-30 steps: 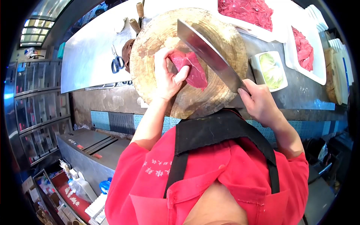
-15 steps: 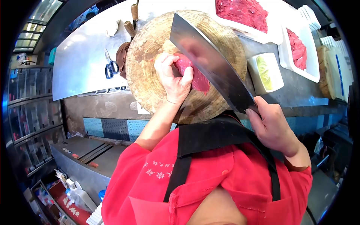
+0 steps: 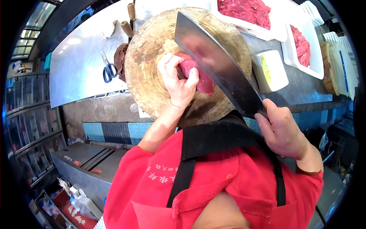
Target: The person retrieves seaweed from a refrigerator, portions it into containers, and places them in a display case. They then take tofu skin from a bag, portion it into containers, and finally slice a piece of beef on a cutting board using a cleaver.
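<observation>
On a round wooden chopping block (image 3: 146, 82) lies a piece of raw red meat (image 3: 206, 84). My left hand (image 3: 178, 82) is closed on it, thumb on the near side and fingers curled over the far end. My right hand (image 3: 280, 128) grips a large cleaver (image 3: 217, 61) at its handle, which the fingers mostly hide. The broad blade slants up and to the left across the block, right beside the meat, and overlaps its right side in this view. A reddish reflection shows on the blade.
White trays of cut red meat (image 3: 244, 13) (image 3: 301, 45) stand at the back right. A white container (image 3: 270, 71) with something yellow-green sits right of the block. Left are blue-handled scissors (image 3: 109, 70), a brown cloth (image 3: 121, 61) and wooden-handled tools (image 3: 127, 28).
My right hand and the cleaver's handle end have shifted slightly right and down. My left hand stays on the meat. The whole view has turned a little.
</observation>
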`<state>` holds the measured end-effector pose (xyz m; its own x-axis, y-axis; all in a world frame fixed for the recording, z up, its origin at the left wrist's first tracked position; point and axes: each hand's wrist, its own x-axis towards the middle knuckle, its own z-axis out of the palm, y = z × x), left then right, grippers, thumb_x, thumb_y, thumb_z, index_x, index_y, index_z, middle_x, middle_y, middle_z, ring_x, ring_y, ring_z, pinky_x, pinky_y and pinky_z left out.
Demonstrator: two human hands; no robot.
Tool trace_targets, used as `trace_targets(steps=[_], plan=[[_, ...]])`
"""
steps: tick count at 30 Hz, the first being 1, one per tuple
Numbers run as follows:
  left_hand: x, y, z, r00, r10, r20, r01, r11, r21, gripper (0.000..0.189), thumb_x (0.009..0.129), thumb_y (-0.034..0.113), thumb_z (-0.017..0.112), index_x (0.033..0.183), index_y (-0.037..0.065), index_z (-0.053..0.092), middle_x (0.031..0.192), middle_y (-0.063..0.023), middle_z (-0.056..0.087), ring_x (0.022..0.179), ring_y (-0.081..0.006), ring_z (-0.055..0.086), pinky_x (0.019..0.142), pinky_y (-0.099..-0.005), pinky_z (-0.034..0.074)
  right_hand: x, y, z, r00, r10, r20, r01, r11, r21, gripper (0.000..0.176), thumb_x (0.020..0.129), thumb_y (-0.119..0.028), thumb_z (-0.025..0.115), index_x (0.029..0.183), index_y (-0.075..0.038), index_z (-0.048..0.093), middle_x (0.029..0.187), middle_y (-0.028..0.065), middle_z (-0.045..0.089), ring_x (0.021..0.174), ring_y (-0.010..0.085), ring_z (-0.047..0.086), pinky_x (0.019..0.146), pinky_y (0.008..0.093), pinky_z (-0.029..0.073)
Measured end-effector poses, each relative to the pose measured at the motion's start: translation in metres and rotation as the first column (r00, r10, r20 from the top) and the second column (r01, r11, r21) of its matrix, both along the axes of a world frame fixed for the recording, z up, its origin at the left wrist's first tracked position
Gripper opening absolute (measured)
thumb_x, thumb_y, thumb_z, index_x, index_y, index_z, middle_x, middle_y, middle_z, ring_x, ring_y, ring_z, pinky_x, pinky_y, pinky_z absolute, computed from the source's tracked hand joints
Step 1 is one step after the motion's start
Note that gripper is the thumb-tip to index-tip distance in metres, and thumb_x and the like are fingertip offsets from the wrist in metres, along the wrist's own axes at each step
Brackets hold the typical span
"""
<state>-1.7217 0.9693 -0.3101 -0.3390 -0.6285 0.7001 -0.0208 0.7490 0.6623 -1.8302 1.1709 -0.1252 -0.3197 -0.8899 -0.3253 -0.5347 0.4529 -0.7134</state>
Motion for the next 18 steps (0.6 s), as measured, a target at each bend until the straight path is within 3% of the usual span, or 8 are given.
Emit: trace_targets(steps=[6, 9, 11, 15, 17, 18], plan=[[0.003, 0.004, 0.000, 1.000, -0.020, -0.006, 0.020, 1.000, -0.009, 0.043, 0.067, 0.018, 0.071, 0.102, 0.004, 0.051, 0.101, -0.0154, 0.047, 0.095, -0.0311, 0.047, 0.086, -0.0411, 0.039, -0.007, -0.028, -0.008, 0.997, 0.049, -0.058, -0.053, 0.997, -0.062, 0.011, 0.084, -0.001, 0.051, 0.084, 0.004, 0.041, 0.061, 0.0269, 0.050, 0.064, 0.0474, 0.052, 0.055, 0.0485, 0.040], [0.003, 0.007, -0.001, 1.000, -0.016, 0.009, 0.017, 1.000, -0.013, 0.042, 0.068, 0.019, 0.072, 0.102, 0.004, 0.051, 0.101, -0.0154, 0.048, 0.096, -0.0311, 0.047, 0.086, -0.0408, 0.040, -0.010, -0.044, -0.013, 0.992, 0.085, -0.094, -0.088, 0.996, -0.024, 0.011, 0.085, -0.002, 0.051, 0.087, 0.005, 0.043, 0.064, 0.0260, 0.052, 0.065, 0.0456, 0.051, 0.055, 0.0436, 0.039], [0.004, 0.009, -0.002, 1.000, -0.008, 0.007, 0.008, 1.000, 0.025, 0.041, 0.069, 0.020, 0.071, 0.101, 0.004, 0.051, 0.101, -0.0153, 0.049, 0.095, -0.0308, 0.047, 0.086, -0.0405, 0.040, -0.010, -0.055, -0.019, 0.985, 0.123, -0.118, -0.129, 0.990, -0.047, 0.013, 0.083, -0.002, 0.051, 0.082, 0.006, 0.041, 0.060, 0.0275, 0.052, 0.065, 0.0476, 0.054, 0.057, 0.0497, 0.042], [0.006, 0.010, -0.005, 0.999, -0.002, -0.048, 0.005, 0.998, 0.060, 0.039, 0.071, 0.022, 0.071, 0.099, 0.003, 0.052, 0.098, -0.0149, 0.049, 0.093, -0.0303, 0.047, 0.085, -0.0411, 0.040, -0.008, -0.066, -0.021, 0.990, 0.113, -0.089, -0.112, 0.994, 0.021, 0.011, 0.085, -0.003, 0.052, 0.089, 0.005, 0.044, 0.065, 0.0263, 0.053, 0.068, 0.0472, 0.053, 0.058, 0.0481, 0.041], [0.008, 0.012, -0.008, 0.998, 0.009, -0.060, -0.005, 0.998, 0.065, 0.038, 0.071, 0.022, 0.071, 0.098, 0.003, 0.052, 0.097, -0.0148, 0.048, 0.092, -0.0301, 0.047, 0.084, -0.0410, 0.040, -0.005, -0.054, -0.019, 0.991, 0.128, -0.034, -0.124, 0.987, 0.099, 0.013, 0.083, -0.001, 0.052, 0.091, 0.005, 0.045, 0.066, 0.0261, 0.053, 0.066, 0.0472, 0.053, 0.058, 0.0499, 0.041], [0.009, 0.011, -0.010, 0.997, 0.021, -0.074, -0.016, 0.998, 0.066, 0.038, 0.071, 0.023, 0.071, 0.098, 0.003, 0.052, 0.097, -0.0148, 0.048, 0.091, -0.0299, 0.047, 0.084, -0.0410, 0.040, -0.004, -0.044, -0.019, 0.983, 0.154, -0.103, -0.150, 0.988, 0.043, 0.016, 0.081, -0.003, 0.056, 0.083, 0.005, 0.041, 0.057, 0.0249, 0.052, 0.055, 0.0455, 0.054, 0.050, 0.0493, 0.044]])
